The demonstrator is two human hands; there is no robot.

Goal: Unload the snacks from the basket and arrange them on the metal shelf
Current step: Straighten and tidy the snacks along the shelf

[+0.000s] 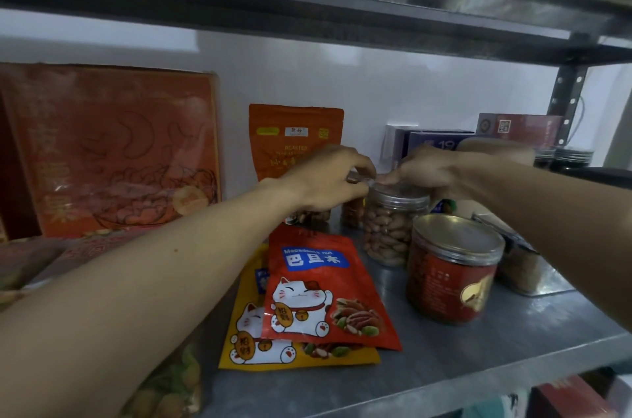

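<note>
The metal shelf fills the view, its grey deck carrying the snacks under a dark upper board. At the far left a large orange bag stands upright against the white wall. Flat on the deck near the middle lies a red cat pouch, overlapping a yellow cat pouch beneath it. An orange roasted-nut pouch stands upright at the back, partly behind the left forearm. To the right, near the front, stands a red tin with a metal lid, and just behind it, touching or nearly so, a clear jar full of brown nuts. Dark boxes sit at the rear right. The right hand rests over the clear jar's lid, its fingers curled round the lid's far edge and the thumb on top. The left hand is beside it, fingers curled down on the top of a smaller jar that stands just left of the clear jar, mostly hidden by the hand.
</note>
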